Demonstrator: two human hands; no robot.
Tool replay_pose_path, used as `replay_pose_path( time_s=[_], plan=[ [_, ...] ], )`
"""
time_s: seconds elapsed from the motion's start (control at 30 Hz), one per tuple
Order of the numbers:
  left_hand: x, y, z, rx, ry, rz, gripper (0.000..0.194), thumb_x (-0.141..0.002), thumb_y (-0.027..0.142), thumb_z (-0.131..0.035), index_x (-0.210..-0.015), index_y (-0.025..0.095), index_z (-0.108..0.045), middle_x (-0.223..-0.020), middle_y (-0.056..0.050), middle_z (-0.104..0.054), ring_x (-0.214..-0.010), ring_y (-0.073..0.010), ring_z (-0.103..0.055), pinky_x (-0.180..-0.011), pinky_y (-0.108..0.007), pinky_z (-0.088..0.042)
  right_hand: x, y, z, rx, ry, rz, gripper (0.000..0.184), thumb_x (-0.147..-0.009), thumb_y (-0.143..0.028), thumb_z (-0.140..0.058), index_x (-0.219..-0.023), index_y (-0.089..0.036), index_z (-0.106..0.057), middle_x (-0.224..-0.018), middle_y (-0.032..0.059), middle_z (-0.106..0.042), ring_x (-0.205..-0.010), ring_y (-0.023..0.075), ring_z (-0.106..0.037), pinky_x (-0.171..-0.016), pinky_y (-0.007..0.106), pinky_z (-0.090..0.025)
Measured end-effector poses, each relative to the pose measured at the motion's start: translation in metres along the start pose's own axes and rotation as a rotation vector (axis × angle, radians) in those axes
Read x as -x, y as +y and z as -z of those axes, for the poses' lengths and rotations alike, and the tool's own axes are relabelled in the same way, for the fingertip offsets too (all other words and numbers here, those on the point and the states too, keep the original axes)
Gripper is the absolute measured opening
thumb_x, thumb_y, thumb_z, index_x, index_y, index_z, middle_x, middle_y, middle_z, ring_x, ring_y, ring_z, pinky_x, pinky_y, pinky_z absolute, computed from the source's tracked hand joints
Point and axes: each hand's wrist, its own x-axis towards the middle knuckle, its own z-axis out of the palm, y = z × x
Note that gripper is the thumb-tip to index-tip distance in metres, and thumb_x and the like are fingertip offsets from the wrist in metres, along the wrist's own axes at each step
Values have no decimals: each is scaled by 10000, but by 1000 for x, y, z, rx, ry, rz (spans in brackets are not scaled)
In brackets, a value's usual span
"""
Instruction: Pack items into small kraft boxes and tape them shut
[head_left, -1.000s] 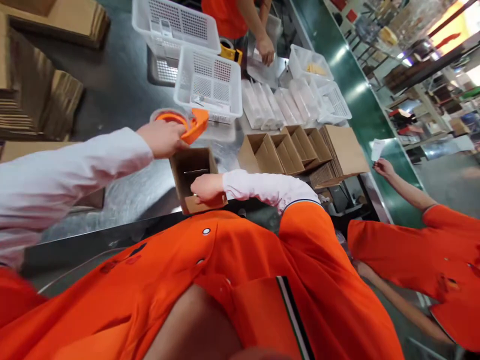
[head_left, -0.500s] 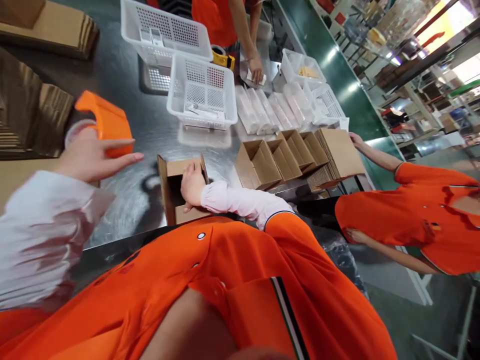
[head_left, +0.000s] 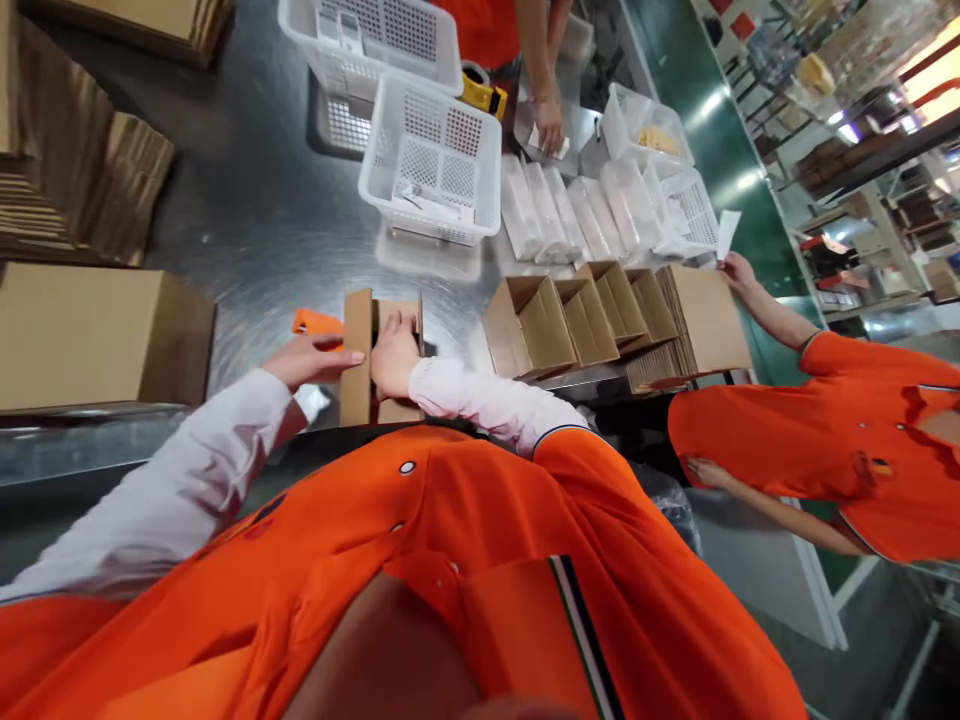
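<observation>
A brushed stainless steel surface (head_left: 255,230) is seen carrying everything here. Stacks of flattened cardboard (head_left: 67,170) are piled toward its left side, and a closed cardboard box (head_left: 97,340) is laid just below them. A white perforated plastic basket (head_left: 431,160) is set near the middle, with a second basket (head_left: 367,40) just behind it. Clear-wrapped packs (head_left: 540,210) are lined up side by side, directly beyond a row of open cardboard cartons (head_left: 529,325). A single open carton (head_left: 382,360) is stood near the front edge.

White perforated plastic baskets (head_left: 431,120) stand on a stainless steel table (head_left: 255,240).
</observation>
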Motion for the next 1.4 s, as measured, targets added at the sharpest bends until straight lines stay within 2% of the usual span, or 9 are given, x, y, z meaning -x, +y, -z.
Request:
replay_pose_path(
  time_s=[0.1,0.17,0.23,0.43,0.67,0.87,1.1,1.27,1.4],
  plan=[
    [10,4,-22,207,28,133,818,-368,685,-951,-978,155,-828,-1041,-109,-816,-1100,-379,-702,-983,-480,-580,47,28,-12,-78,105,289,414,-1046,-432,-640,-1285,-125,-778,-1394,193,-727,-1402,345,-627,-1324,584,-309],
    [13,8,-31,293,85,125,815,-363,660,-957,-965,128,-818,-1043,-136,-806,-1055,-367,-703,-926,-463,-596,67,46,-30,-165,319,524,600,-1030,-602,-618,-1382,-127,-717,-1549,205,-612,-1520,362,-505,-1347,621,-213],
    [7,12,-33,319,142,57,765,-359,641,-947,-905,123,-807,-1031,-153,-798,-1044,-365,-701,-919,-456,-596,67,52,-48,-240,474,590,814,-995,-730,-576,-1511,-100,-608,-1690,239,-427,-1627,403,-317,-1341,673,-146],
    [-26,22,-31,248,253,-75,428,-491,472,-919,-671,151,-701,-875,-125,-764,-964,-308,-695,-960,-436,-574,11,2,-67,-337,520,374,929,-1035,-614,-551,-1641,64,-359,-1758,311,-175,-1682,406,-56,-1380,579,-60],
    [-19,21,-47,263,424,-10,257,-893,357,-659,-855,120,-749,-1012,-107,-759,-944,-195,-681,-946,-365,-556,2,-4,-67,-418,489,313,785,-1074,-402,-516,-1664,68,-299,-1771,295,-136,-1690,379,-32,-1373,608,-62],
    [-1,6,-33,112,409,-76,237,-813,353,-746,-879,134,-809,-1248,-149,-704,-1184,-266,-666,-1125,-377,-506,3,-2,-69,-465,496,370,668,-1079,-330,-502,-1630,35,-405,-1760,272,-222,-1685,379,-99,-1375,628,-80],
    [0,-11,-23,42,292,-170,508,-760,615,-772,-952,151,-845,-1159,-159,-751,-1180,-317,-659,-1154,-450,-493,9,0,-68,-503,496,376,731,-1081,-439,-551,-1624,31,-412,-1744,287,-260,-1687,365,-117,-1377,633,-79],
    [4,2,-16,-50,266,-129,606,-745,667,-799,-1069,157,-853,-1210,-155,-724,-1196,-332,-656,-1147,-447,-501,11,0,-63,-450,454,349,926,-1048,-567,-592,-1622,119,-350,-1743,332,-182,-1679,414,-95,-1380,616,-64],
    [9,21,7,-264,183,1,688,-763,458,-872,-1352,117,-770,-1235,-153,-694,-1160,-334,-680,-1131,-450,-504,11,5,-64,-443,437,430,1027,-972,-634,-674,-1631,89,-362,-1753,320,-148,-1676,435,-81,-1372,634,-89]
  ],
)
